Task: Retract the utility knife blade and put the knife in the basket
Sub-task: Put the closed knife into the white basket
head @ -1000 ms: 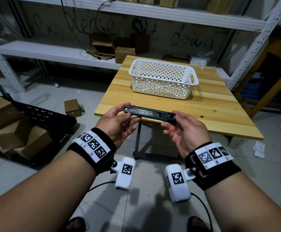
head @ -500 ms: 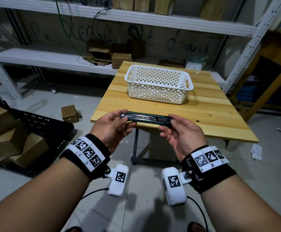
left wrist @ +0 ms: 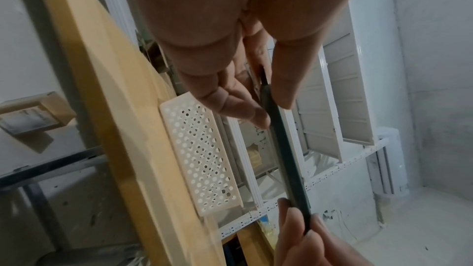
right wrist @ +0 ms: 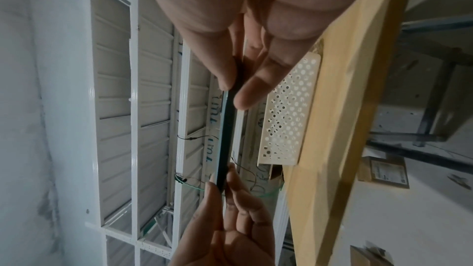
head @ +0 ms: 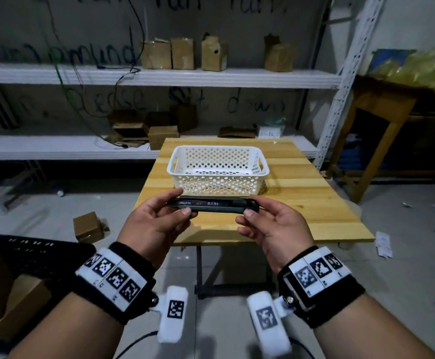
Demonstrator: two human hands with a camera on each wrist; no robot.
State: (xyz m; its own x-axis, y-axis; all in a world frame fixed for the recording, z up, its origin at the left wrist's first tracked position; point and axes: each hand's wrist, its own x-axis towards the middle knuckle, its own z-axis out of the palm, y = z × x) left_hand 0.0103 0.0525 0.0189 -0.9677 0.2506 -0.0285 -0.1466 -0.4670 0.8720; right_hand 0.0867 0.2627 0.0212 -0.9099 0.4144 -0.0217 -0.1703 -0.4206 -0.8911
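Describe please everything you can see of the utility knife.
The utility knife is a long, slim, black body, plastic by its look, with white lettering on its side. It lies level in the air before the white basket. The left hand pinches one end, the right hand the other. No blade shows.

Both ends of the knife (head: 212,205) sit under fingers (blade state unreadable); the wall writing is blurred.

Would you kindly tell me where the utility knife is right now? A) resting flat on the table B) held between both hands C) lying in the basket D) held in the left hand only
B: the left hand and right hand each pinch one end of the utility knife, in front of the white basket.
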